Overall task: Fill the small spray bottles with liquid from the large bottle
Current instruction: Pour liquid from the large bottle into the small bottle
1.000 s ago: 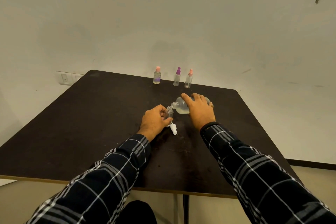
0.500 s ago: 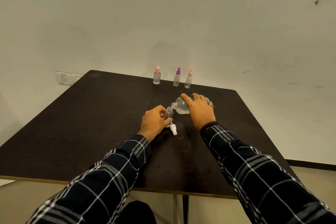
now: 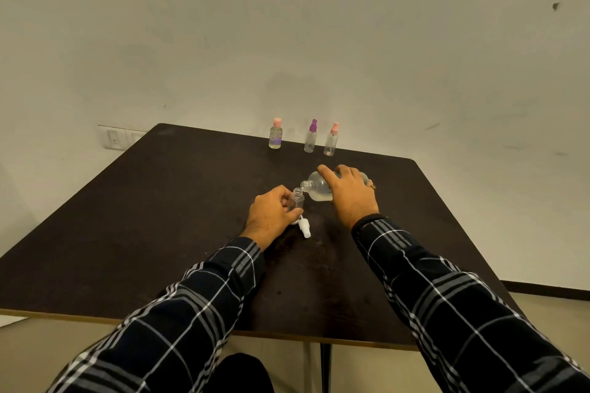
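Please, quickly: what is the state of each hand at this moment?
Left hand: closed around the small open bottle, held upright on the table.
Right hand: closed around the large bottle, tipped toward the small bottle's mouth.

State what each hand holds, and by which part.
Left hand grips the small uncapped clear plastic bottle by its lower body. Right hand grips the large tilted clear bottle around its body.
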